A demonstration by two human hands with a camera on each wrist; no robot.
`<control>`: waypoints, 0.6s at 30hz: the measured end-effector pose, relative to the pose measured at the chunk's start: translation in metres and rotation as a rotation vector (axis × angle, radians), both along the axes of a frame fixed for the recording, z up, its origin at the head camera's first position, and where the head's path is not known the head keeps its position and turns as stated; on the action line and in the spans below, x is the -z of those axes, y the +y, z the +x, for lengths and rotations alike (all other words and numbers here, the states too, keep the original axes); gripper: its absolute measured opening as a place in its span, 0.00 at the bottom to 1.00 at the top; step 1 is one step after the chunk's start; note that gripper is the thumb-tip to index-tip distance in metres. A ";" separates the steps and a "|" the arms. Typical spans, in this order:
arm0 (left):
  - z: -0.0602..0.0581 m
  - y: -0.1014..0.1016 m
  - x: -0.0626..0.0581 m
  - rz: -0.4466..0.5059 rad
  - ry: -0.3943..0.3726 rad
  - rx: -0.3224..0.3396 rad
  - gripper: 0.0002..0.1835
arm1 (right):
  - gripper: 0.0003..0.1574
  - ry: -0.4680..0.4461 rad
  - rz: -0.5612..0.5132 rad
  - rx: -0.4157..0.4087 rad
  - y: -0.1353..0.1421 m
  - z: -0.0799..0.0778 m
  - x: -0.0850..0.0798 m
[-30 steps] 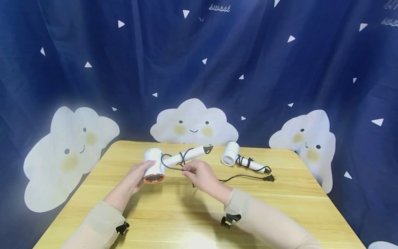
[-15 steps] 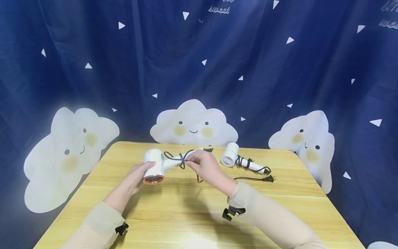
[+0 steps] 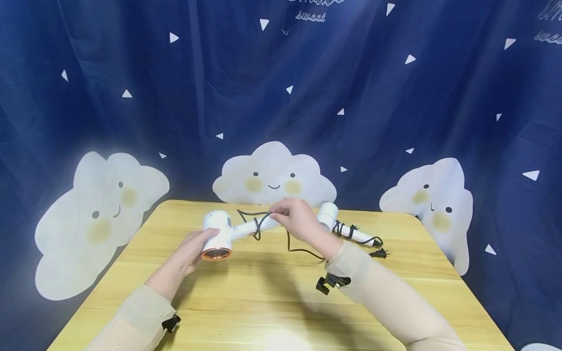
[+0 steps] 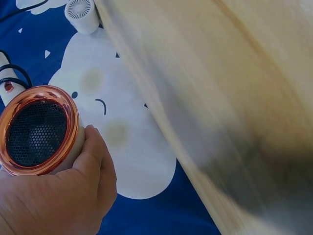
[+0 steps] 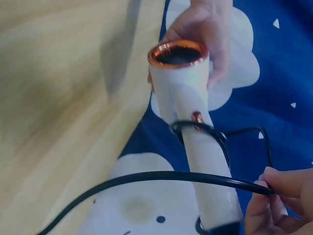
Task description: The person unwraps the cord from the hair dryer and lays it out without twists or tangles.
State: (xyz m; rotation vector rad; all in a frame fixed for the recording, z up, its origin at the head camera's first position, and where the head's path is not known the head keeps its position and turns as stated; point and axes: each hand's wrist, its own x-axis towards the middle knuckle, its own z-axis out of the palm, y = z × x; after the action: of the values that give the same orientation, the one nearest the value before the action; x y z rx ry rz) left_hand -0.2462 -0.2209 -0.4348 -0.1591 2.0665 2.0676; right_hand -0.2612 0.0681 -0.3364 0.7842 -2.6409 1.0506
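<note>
My left hand (image 3: 193, 249) grips the barrel of a white hair dryer (image 3: 217, 226) with a copper ring (image 4: 73, 125) round its mesh end. The dryer's handle (image 5: 208, 161) points to the right, its far end hidden behind my right hand in the head view. With thumb and fingertips my right hand (image 3: 295, 219) pinches the black power cord (image 3: 252, 213) beside the handle. A loop of that cord (image 5: 203, 126) lies round the handle near the copper switch (image 5: 197, 117). From the pinch the rest of the cord hangs and trails right to a plug (image 3: 378, 253).
A second white hair dryer (image 3: 327, 214) lies at the back right of the wooden table (image 3: 246, 307), its own cord (image 3: 351, 230) wound round the handle. A blue curtain (image 3: 281, 112) with clouds hangs behind the table.
My right hand has moved up and to the right, drawing the cord past the handle, and the loop beside the barrel has shifted. My left hand stays on the barrel.
</note>
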 end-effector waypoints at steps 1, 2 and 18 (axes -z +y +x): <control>0.000 0.000 0.000 0.001 -0.002 -0.004 0.32 | 0.06 0.001 0.012 0.002 0.001 -0.002 -0.002; 0.000 0.000 0.000 0.001 -0.002 -0.004 0.32 | 0.06 0.001 0.022 0.005 0.002 -0.005 -0.004; 0.002 -0.003 -0.003 -0.002 -0.002 -0.018 0.33 | 0.08 -0.034 0.107 0.006 0.016 -0.037 -0.032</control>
State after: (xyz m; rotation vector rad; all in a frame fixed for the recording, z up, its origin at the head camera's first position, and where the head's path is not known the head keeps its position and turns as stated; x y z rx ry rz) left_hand -0.2441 -0.2243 -0.4322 -0.1808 2.0737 2.0752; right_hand -0.2978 0.0844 -0.3047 0.7855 -2.7453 0.9362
